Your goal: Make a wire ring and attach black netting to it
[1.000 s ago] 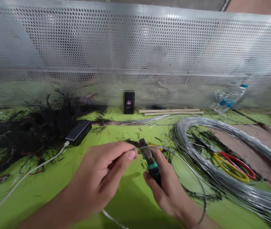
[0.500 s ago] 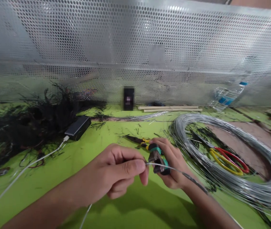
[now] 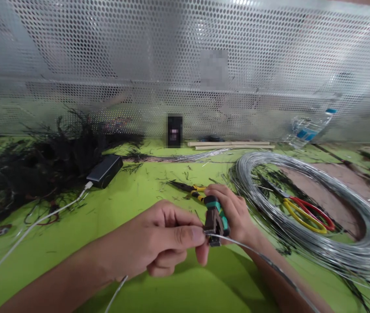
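Note:
My left hand is closed in a pinch on a thin silver wire that runs off to the lower right along my right forearm. My right hand grips green-and-black pliers, whose jaws point down and meet the wire right beside my left fingertips. Both hands hover low over the green tabletop, near its front middle.
A big coil of silver wire lies to the right, with red-and-yellow scissors inside it. Yellow-handled pliers lie behind my hands. A black power bank with a white cable, black bristly material, a water bottle and a perforated metal wall stand behind.
The pliers have turned from pointing away to jaws-down on the wire. My hands have come closer together and lower, toward me, and the wire loop at my right wrist has straightened out.

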`<action>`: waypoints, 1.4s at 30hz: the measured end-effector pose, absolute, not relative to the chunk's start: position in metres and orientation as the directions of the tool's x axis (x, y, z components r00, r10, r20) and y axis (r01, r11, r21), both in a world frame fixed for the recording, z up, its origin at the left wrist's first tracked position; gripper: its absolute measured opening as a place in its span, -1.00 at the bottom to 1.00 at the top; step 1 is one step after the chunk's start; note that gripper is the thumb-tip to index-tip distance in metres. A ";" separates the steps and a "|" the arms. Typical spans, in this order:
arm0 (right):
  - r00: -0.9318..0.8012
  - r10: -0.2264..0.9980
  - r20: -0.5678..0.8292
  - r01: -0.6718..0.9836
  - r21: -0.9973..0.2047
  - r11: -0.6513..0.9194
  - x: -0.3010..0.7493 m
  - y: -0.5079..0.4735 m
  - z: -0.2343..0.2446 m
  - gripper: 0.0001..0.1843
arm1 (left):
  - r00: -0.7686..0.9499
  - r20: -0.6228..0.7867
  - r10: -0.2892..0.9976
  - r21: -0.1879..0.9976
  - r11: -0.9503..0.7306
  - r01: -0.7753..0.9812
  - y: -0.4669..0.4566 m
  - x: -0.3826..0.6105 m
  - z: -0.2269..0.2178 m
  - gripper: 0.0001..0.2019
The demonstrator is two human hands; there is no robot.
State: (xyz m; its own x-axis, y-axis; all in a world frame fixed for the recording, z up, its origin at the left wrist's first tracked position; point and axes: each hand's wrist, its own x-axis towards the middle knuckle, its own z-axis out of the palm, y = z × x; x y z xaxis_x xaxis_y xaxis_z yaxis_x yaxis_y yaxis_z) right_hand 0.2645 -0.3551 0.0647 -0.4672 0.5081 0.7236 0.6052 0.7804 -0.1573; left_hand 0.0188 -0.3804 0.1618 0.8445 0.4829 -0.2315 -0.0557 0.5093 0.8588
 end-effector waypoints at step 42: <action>-0.250 0.729 0.638 0.514 -0.550 0.658 0.217 -0.400 0.056 -0.67 | 0.448 0.461 0.766 0.571 -0.643 0.511 -0.402 0.022 0.167 -0.70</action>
State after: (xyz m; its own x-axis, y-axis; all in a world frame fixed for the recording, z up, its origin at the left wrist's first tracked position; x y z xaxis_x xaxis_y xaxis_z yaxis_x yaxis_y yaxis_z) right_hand 0.2174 -0.3999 0.0564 -0.2500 0.7286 0.6377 0.5143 0.6579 -0.5501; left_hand 0.0220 -0.4021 0.1673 0.4483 0.7660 0.4607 0.5115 -0.6425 0.5706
